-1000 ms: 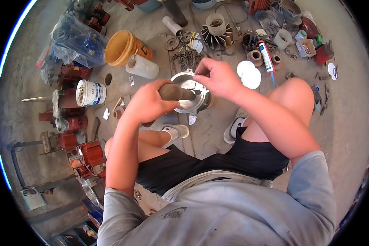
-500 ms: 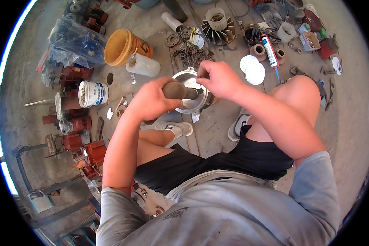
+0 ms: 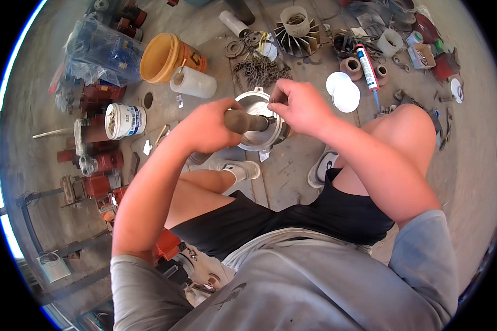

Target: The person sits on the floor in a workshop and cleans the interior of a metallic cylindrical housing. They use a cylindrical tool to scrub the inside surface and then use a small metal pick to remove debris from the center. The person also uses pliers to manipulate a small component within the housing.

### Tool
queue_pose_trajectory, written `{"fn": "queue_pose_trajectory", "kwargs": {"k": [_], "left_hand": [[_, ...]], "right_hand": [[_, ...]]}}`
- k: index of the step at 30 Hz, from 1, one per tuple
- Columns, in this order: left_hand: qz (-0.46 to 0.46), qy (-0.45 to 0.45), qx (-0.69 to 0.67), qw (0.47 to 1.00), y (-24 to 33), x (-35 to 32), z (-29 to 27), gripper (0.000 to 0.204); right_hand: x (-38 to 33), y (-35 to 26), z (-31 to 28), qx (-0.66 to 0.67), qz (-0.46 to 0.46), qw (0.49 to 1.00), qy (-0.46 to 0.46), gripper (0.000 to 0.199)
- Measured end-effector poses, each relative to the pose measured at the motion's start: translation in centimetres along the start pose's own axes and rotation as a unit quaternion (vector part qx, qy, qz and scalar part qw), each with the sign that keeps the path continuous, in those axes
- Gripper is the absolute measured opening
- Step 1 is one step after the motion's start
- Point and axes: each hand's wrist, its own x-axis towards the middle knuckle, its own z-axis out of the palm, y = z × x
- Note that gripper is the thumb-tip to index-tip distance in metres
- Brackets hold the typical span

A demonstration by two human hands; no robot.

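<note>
The housing (image 3: 259, 124), a round metal casting with lugs, sits on the concrete just beyond our shoes, and everything else we place from it. Our left hand (image 3: 207, 128) is wrapped tight around a dark handle (image 3: 247, 121) whose tip lies across the housing's bowl. Our right hand (image 3: 301, 106) hovers over its right rim, thumb and forefinger pinched narrow on something too small for us to make out. Beyond the housing lies a chain heap (image 3: 259, 70); to its upper left stand a white jar (image 3: 193, 83) and an orange bucket (image 3: 165, 57); to its upper right lie two white lids (image 3: 343, 91).

We judge the main risk to be the handle slipping off the smooth bowl and striking our pinching fingers, since they sit right beside its tip. The housing could also rock, as nothing clamps it.
</note>
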Motion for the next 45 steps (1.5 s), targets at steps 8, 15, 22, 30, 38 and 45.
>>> {"fn": "queue_pose_trajectory", "kwargs": {"k": [8,15,22,30,38,45], "left_hand": [[-0.04,-0.034,0.027,0.998,1.6,0.5,-0.5,0.067],[-0.005,-0.008,0.041,0.999,1.2,0.6,0.0,0.067],[-0.04,-0.038,0.02,0.998,1.6,0.8,-0.6,0.063],[-0.008,-0.055,-0.072,0.996,0.2,0.4,-0.9,0.06],[0.083,0.086,-0.136,0.983,-3.1,-6.6,-4.7,0.062],[0.119,0.143,-0.725,0.664,-17.5,-6.5,0.7,0.068]], "right_hand": [[0.4,-1.9,-0.3,0.02,0.012,0.999,0.024,0.016],[0.3,-2.7,-1.0,0.058,0.036,0.998,0.007,0.017],[1.4,-1.6,-0.8,0.003,0.049,0.999,-0.01,0.018],[4.2,-0.6,0.6,0.079,-0.088,0.989,0.09,0.012],[3.9,-0.6,-0.2,-0.069,-0.155,0.979,0.111,0.02],[2.3,0.4,4.4,-0.29,-0.147,0.93,-0.172,0.035]]}}
